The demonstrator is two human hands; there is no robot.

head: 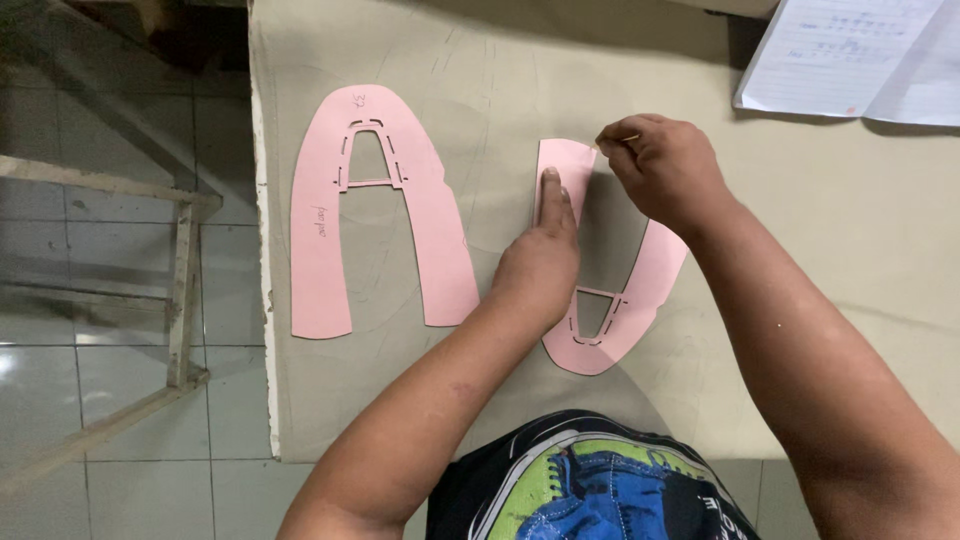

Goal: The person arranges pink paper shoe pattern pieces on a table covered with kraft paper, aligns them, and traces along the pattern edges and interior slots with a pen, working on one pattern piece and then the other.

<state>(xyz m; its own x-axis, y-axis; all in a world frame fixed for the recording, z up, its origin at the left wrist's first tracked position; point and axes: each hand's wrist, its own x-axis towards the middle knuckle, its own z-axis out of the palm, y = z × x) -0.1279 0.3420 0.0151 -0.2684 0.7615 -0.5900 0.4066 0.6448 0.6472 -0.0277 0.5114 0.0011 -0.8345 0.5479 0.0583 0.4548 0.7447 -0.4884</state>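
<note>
— What are the hands doing?

— The left hand [540,255] lies flat on a pink horseshoe-shaped template [615,300], fingers together, the forefinger pressing down one upper tip. The right hand [665,170] is curled just above the other arm of that template, thumb and forefinger pinching a thin pale stick-like tool [618,140]; what it is, I cannot tell.

— Where does that template lie?

— Under both hands, its curved closed end pointing toward the person, its open ends away. Dashed slots and a cut-out window show near the curve.

— Anything beside it?

— A second pink template [385,215], the same shape but turned the other way, lies well to the left, untouched, with small handwriting on it and a slotted window near its top.

— Any paper or labels?

— An open ruled notebook [850,55] with handwriting sits at the far right corner.

— And the surface?

— A beige, scuffed work table [480,60] with faint pen lines. Left of its chipped edge, a pale tiled floor [120,400] and a wooden frame [180,290]. At the bottom, the person's dark printed shirt [590,480].
</note>
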